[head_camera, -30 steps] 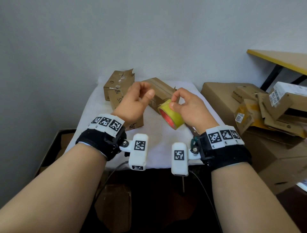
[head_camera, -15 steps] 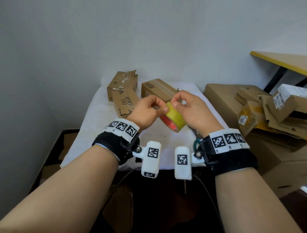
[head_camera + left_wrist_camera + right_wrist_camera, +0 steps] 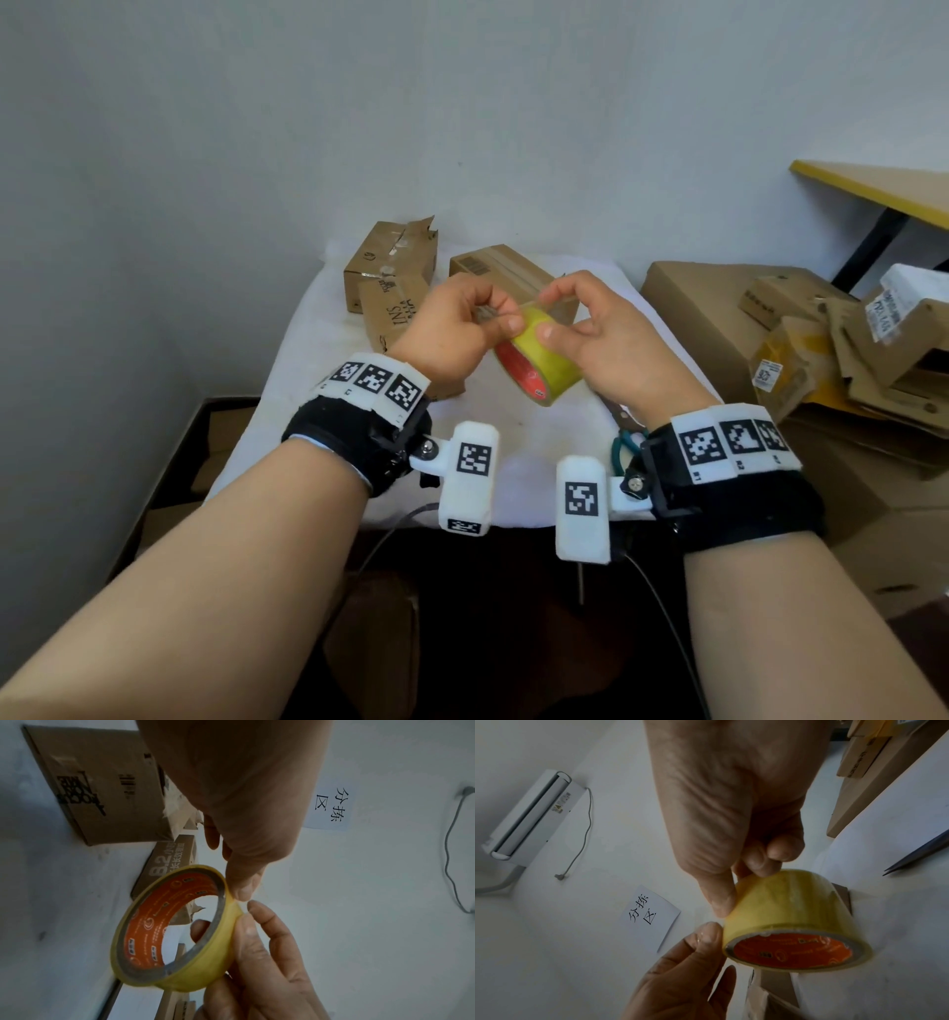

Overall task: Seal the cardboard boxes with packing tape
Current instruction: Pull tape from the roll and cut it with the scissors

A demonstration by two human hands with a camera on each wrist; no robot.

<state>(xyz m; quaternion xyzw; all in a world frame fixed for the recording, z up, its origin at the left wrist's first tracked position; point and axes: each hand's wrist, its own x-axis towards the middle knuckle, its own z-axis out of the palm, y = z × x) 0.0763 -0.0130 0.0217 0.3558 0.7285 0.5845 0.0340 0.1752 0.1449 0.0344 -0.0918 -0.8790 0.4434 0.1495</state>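
Above the white table, right hand grips the yellow tape roll; left hand pinches its loose end (barely lifted). Cardboard boxes look unsealed; taping hasn't begun.

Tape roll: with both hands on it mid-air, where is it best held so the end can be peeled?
Grip the tape roll across its yellow outer band, thumb on the outside and a finger inside the orange core, as the right hand does from the right. That probably leaves the top rim free for the left hand to pinch the tape end.
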